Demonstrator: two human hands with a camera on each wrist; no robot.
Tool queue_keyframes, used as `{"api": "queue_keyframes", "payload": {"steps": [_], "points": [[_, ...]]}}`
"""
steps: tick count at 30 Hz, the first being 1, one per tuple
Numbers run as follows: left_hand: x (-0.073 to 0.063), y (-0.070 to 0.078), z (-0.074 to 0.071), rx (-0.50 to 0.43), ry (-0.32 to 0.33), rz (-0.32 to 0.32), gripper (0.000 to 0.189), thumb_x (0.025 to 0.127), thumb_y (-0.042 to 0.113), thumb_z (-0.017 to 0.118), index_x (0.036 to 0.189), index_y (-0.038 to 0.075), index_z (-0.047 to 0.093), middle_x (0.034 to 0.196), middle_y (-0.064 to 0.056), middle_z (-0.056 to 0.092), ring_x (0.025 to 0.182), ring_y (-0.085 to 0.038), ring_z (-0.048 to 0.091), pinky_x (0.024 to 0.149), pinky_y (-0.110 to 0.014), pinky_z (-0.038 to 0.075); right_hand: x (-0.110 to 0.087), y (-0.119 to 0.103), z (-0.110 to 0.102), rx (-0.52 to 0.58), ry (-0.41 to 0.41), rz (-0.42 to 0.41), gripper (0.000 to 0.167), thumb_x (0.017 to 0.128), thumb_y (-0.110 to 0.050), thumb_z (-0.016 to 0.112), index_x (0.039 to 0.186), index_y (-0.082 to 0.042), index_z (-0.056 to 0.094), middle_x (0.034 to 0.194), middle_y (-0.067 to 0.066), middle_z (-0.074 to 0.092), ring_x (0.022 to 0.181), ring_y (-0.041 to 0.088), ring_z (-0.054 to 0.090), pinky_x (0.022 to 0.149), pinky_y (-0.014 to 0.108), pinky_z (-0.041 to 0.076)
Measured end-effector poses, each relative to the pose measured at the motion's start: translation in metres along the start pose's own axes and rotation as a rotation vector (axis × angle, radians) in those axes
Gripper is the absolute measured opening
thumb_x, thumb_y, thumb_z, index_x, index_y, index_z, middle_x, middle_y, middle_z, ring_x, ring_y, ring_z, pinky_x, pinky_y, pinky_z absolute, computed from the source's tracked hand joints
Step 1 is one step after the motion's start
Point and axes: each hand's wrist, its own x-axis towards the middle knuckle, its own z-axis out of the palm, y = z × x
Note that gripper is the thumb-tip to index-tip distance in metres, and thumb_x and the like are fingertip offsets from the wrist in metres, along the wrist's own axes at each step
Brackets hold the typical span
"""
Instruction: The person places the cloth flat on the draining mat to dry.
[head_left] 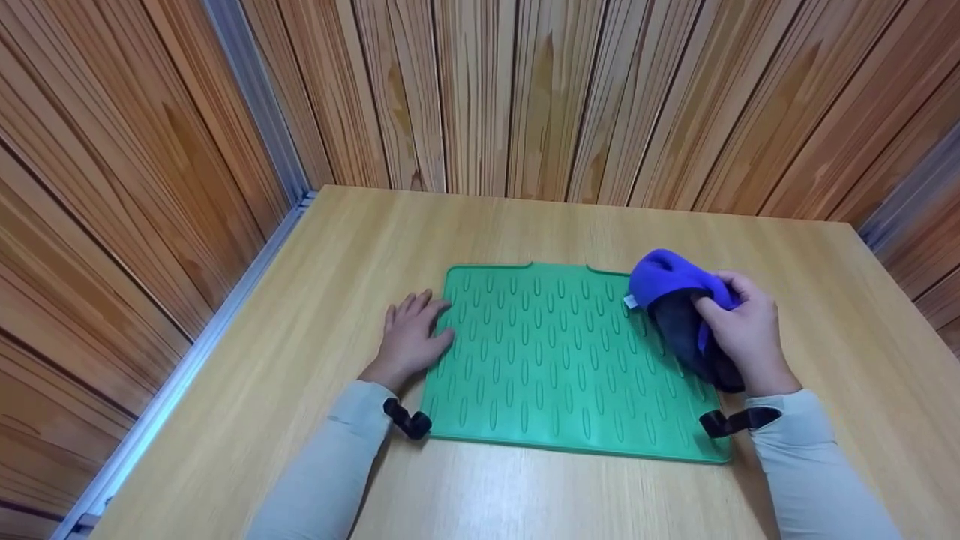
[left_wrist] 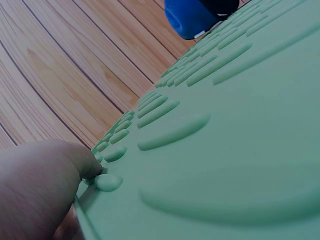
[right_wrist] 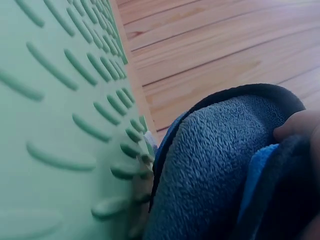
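Wooden planks with strong grain cover the walls [head_left: 480,97], and a grey metal strip [head_left: 259,97] runs up the corner at the left. Before these walls is a table [head_left: 367,232] of light wood, and on it lies a green mat [head_left: 540,360], flat, with many long raised bumps on its surface and a thin rim around it. At the left edge of the mat is the left hand [head_left: 411,334], palm down, its fingers stretched and the thumb set apart from them; the thumb reaches over the rim onto the mat, as the left wrist view also shows. On the other side, the right hand [head_left: 750,330] pinches a cloth [head_left: 667,274] between thumb and fingers. This cloth is purple-blue on one face and dark on the other, it is folded loosely, and a small white label [head_left: 630,301] sticks out at its left side. It hangs over the far right corner and right edge of the mat; whether its lower part touches the mat, I cannot tell. Both arms wear pale grey sleeves [head_left: 319,469], and at each wrist is fastened a black device [head_left: 409,420].
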Motion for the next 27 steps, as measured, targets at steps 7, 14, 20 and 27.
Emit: {"api": "queue_keyframes", "payload": {"steps": [7,14,20,27], "points": [[0.0,0.0,0.001,0.009,-0.006,-0.005,0.054,0.098,0.038,0.056,0.148,0.02,0.051,0.164,-0.014,0.028,0.153,-0.039,0.014,0.119,-0.061,0.001,-0.006,-0.008,0.008,0.011,-0.01,-0.09,0.029,0.09,-0.014,0.072,0.118,-0.005,0.07,0.105,-0.005,0.067,0.092,0.009,0.057,0.079,0.015,0.043],[0.001,0.0,0.001,0.004,-0.001,-0.006,0.053,0.098,0.038,0.057,0.148,0.02,0.051,0.164,-0.014,0.029,0.152,-0.039,0.015,0.119,-0.061,0.001,-0.012,-0.017,0.015,0.039,-0.038,-0.127,0.027,0.091,-0.015,0.073,0.117,-0.006,0.071,0.105,-0.009,0.066,0.094,0.008,0.058,0.08,0.015,0.043],[0.0,0.0,0.0,0.006,-0.001,-0.004,0.053,0.098,0.039,0.057,0.148,0.02,0.052,0.164,-0.014,0.029,0.152,-0.038,0.015,0.119,-0.06,0.001,-0.018,-0.024,0.022,0.048,-0.056,-0.176,0.024,0.091,-0.013,0.073,0.114,-0.006,0.072,0.105,-0.004,0.068,0.092,0.007,0.06,0.08,0.015,0.044],[0.0,-0.001,0.001,0.008,0.0,0.005,0.053,0.098,0.039,0.056,0.148,0.02,0.052,0.164,-0.014,0.029,0.152,-0.039,0.016,0.119,-0.061,0.001,-0.025,-0.03,0.03,0.06,-0.103,-0.207,0.025,0.092,-0.013,0.073,0.115,-0.003,0.071,0.112,0.01,0.07,0.093,0.004,0.059,0.081,0.014,0.043]]}}
